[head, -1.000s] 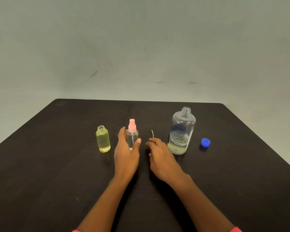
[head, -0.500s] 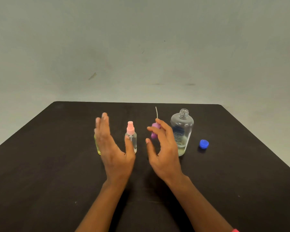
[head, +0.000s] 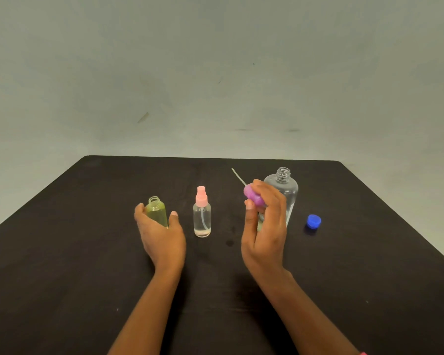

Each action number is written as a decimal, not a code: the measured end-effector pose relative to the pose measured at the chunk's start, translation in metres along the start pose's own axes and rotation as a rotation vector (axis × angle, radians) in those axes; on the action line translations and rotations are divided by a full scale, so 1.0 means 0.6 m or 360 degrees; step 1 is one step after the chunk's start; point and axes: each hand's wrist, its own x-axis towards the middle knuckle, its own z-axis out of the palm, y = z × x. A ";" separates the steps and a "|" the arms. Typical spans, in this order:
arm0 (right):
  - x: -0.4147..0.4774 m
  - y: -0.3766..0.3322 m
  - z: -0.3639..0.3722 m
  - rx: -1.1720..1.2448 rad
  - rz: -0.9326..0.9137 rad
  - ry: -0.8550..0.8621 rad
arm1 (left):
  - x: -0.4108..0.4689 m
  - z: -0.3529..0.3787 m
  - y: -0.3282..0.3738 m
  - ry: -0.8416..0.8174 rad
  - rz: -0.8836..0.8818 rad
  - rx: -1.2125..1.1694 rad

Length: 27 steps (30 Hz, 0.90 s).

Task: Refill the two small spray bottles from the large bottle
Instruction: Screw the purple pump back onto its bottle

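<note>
L grip (head: 162, 238) holds yellow btl (head: 157, 212), R grip (head: 265, 226) pinches purple sprayer (head: 252, 196)

A single wide-angle camera on the person's head looks forward and down across the black table (head: 67, 265) toward the grey wall (head: 215, 60), within arm's reach of the tabletop.

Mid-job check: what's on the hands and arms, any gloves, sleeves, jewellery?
No gloves on the left hand or right hand, and no rings or watch show. Both forearms are uncovered down to the frame edge. Only a pink strip shows at the bottom edge by the right arm; sleeve or band, I cannot tell.
</note>
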 end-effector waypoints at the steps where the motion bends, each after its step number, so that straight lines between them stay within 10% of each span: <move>1: 0.001 -0.001 -0.001 -0.0006 0.0006 0.0030 | 0.001 0.000 -0.001 0.0032 -0.0007 0.0011; 10: 0.005 0.000 -0.003 0.0033 0.0082 0.0122 | -0.016 -0.012 0.025 0.0167 0.0185 -0.0165; 27: 0.034 0.004 -0.027 0.0129 0.0291 0.0401 | -0.101 0.013 0.028 -0.0454 0.0921 -0.0129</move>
